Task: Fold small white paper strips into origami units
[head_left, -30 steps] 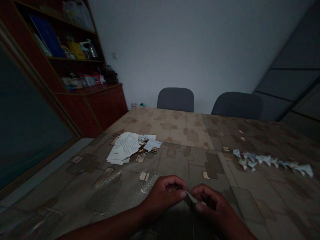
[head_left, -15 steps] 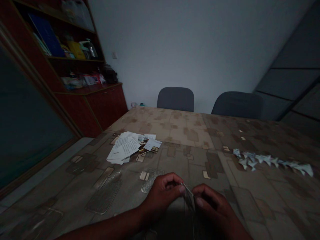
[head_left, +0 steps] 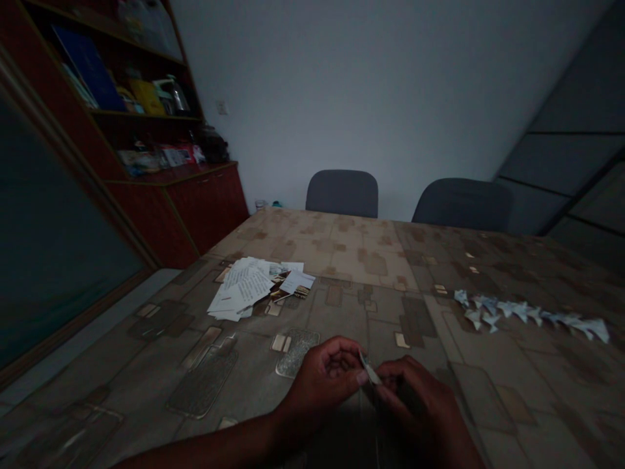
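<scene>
Head view, left hand [head_left: 327, 374] curled, pinching paper [head_left: 370, 370], right hand [head_left: 420, 394] facing it, clamped on the nearer end, wrists low by the table [head_left: 351, 306].

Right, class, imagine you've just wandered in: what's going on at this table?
A person's left hand and right hand hold a small pale piece between their fingertips, over the near part of the patterned table; it looks like folded paper. Farther off to the left lies a loose pile of papers, some printed. Over on the right, small crumpled-looking pieces lie in a rough row, apart from both hands. It is too dim to make out the held piece's exact folds.
</scene>
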Demonstrator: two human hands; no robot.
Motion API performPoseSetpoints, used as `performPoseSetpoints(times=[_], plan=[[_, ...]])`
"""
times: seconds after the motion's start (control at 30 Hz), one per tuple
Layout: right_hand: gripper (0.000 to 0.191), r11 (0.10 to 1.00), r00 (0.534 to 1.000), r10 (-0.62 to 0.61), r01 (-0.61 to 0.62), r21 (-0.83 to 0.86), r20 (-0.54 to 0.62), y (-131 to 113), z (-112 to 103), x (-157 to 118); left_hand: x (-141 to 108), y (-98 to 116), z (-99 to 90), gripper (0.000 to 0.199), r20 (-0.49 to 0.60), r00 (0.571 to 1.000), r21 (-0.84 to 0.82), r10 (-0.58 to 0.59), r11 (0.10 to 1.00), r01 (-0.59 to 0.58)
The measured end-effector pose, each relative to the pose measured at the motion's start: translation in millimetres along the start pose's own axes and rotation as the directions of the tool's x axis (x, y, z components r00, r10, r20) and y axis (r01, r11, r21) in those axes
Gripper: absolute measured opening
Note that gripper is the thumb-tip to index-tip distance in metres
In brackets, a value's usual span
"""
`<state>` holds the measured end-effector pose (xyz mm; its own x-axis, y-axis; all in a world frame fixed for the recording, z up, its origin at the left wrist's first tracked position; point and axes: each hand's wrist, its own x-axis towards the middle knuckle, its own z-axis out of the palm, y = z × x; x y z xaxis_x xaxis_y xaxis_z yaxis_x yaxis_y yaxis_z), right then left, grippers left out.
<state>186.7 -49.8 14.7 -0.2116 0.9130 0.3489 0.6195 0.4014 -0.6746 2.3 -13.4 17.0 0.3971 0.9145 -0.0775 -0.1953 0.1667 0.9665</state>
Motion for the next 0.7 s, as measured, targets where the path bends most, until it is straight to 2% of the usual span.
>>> performPoseSetpoints(times=[0.23, 0.4, 0.7], plan=[[0.007, 1.0, 1.0, -0.02, 0.02, -0.021, 0.0, 1.9, 1.0, 0.9, 0.1, -5.4, 2.3, 0.032, 0.027, 1.0, -0.057, 0.011, 0.998, -0.009], [0.008, 1.0, 1.0, 0.009, -0.009, 0.003, 0.0, -0.9, 1.6, 1.6, 0.0, -1.6, 3.8, 0.029, 0.003, 1.0, -0.025, -0.012, 1.0, 0.012], [0.008, 0.998, 0.998, -0.058, 0.058, -0.005, -0.005, -6.3, 0.8, 1.5, -0.6, 3.8, 6.3, 0.013, -0.047, 0.999, 0.066, 0.009, 0.998, -0.006]])
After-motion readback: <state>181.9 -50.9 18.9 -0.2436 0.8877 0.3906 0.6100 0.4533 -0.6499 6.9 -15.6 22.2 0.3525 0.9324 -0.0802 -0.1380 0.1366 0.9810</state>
